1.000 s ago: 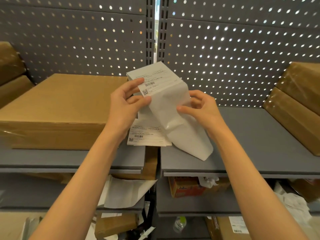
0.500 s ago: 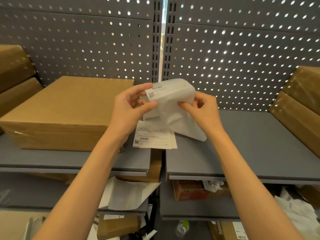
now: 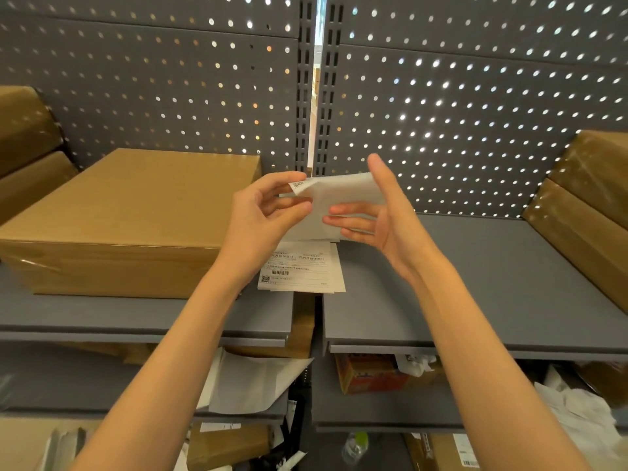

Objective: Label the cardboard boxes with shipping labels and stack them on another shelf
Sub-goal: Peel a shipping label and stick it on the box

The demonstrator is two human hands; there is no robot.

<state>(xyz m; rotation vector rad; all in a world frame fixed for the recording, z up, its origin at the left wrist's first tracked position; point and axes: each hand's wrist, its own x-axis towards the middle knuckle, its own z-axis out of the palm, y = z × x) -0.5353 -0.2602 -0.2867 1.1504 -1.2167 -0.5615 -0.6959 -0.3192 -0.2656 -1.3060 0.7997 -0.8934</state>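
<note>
A white shipping label (image 3: 339, 193) with its backing paper is held in the air over the gap between two grey shelves. My left hand (image 3: 261, 219) pinches its left corner, where a QR code shows. My right hand (image 3: 377, 212) is against the sheet's right side with fingers spread and straight; whether it grips is unclear. A large flat cardboard box (image 3: 129, 219) lies on the left shelf (image 3: 136, 317), just left of my left hand. A small stack of printed labels (image 3: 302, 270) rests on the shelf below the hands.
Taped cardboard boxes lean at the far right (image 3: 584, 212) and far left (image 3: 23, 144). The right shelf (image 3: 475, 283) has bare grey surface. A perforated grey back panel stands behind. Lower shelves hold loose backing paper (image 3: 251, 382), an orange box (image 3: 370, 372) and crumpled paper.
The label and backing have been drawn up and folded smaller between the hands. My right hand has loosened from a pinch to spread fingers. The hanging backing strip no longer droops to the shelf.
</note>
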